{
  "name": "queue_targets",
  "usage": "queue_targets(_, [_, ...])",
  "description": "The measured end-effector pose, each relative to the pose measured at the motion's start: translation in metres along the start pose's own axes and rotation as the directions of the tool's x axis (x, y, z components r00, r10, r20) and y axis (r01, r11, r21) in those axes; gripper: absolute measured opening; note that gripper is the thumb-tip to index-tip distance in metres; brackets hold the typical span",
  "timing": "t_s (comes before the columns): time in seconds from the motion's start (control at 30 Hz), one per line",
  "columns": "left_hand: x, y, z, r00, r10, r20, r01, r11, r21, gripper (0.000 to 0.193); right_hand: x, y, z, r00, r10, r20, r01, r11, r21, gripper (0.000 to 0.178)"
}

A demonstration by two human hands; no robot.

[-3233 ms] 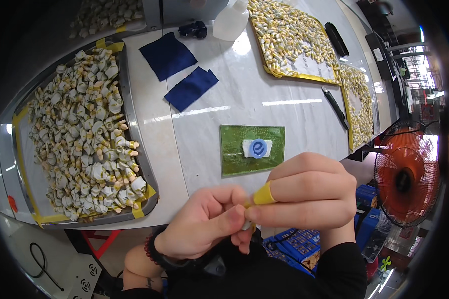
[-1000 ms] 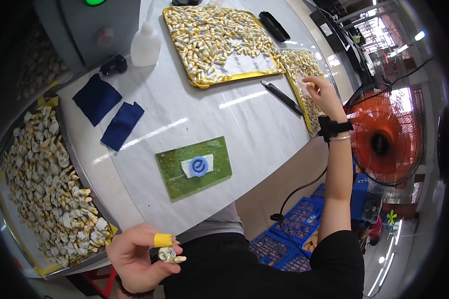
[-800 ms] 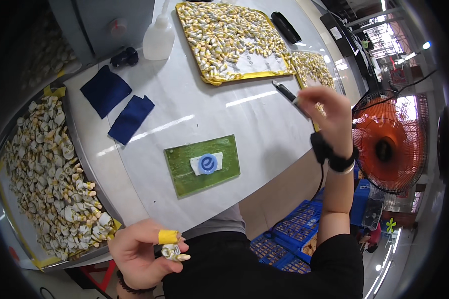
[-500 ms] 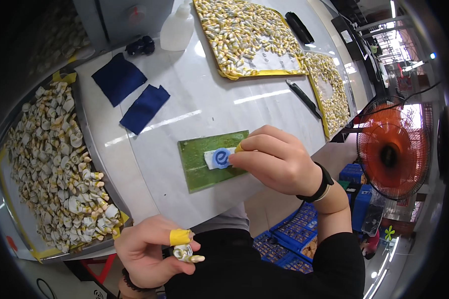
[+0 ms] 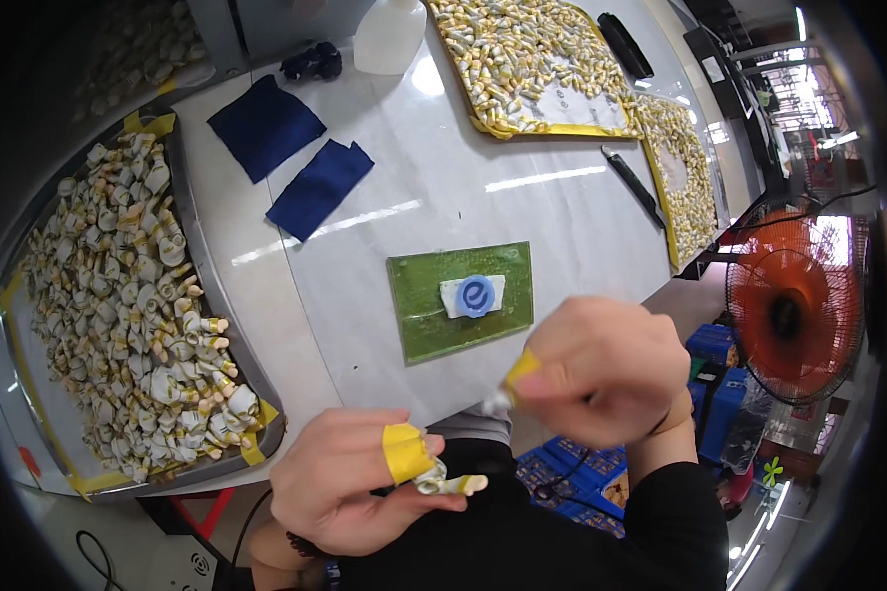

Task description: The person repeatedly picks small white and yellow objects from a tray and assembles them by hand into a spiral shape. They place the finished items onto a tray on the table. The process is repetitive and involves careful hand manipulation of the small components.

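Close to the table's front edge, my left hand (image 5: pixel 340 483) pinches a small white-and-yellow painted figurine part (image 5: pixel 444 483) with a pale pinkish tip. Yellow tape wraps one of its fingers. My right hand (image 5: pixel 606 364) is closed to its right, blurred by motion; a small whitish piece (image 5: pixel 498 402) shows at its fingertips, below a yellow-wrapped finger. Its kind is too smeared to tell. Beyond the hands lies a green, glassy-looking slab (image 5: pixel 419 335). On it rest a white rectangular block (image 5: pixel 453 298) and a round blue disc (image 5: pixel 476 295) with a dark curled mark.
Many similar parts fill a tray (image 5: pixel 192 236) on the left. Two yellow-edged trays (image 5: pixel 552 130) (image 5: pixel 662 207) of small pieces stand at far right. Blue cloths (image 5: pixel 320 190), a white bottle (image 5: pixel 389 39) and a black-handled knife (image 5: pixel 634 187) lie around the table. An orange fan (image 5: pixel 788 305) stands right.
My right hand has left the blue disc and come back toward my left hand. My left hand has shifted right with the figurine part. The whole view has shifted slightly.
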State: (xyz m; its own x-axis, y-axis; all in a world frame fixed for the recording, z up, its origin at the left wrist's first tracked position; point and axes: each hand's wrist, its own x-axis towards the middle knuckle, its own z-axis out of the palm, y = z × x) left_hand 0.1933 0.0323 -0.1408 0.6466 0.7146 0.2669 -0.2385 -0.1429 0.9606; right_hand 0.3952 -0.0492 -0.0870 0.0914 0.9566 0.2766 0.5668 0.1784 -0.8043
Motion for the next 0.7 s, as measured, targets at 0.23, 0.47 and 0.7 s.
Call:
queue_targets(0.23, [0.001, 0.003, 0.006, 1.0, -0.016, 0.023, 0.016, 1.0, -0.003, 0.031, -0.005, -0.006, 0.017, 0.994, -0.109, -0.03, 0.112, 0.982, 0.155, 0.017])
queue_targets(0.47, [0.003, 0.004, 0.002, 0.988, 0.055, 0.143, -0.073, 0.99, 0.123, 0.028, -0.003, -0.006, 0.017, 0.983, -0.182, 0.029, 0.178, 0.978, 0.104, 0.019])
queue_targets(0.7, [0.008, 0.005, 0.002, 0.98, 0.116, 0.163, -0.141, 0.978, 0.153, 0.03, 0.001, -0.004, 0.018, 0.983, -0.18, 0.019, 0.176, 0.973, 0.149, 0.018])
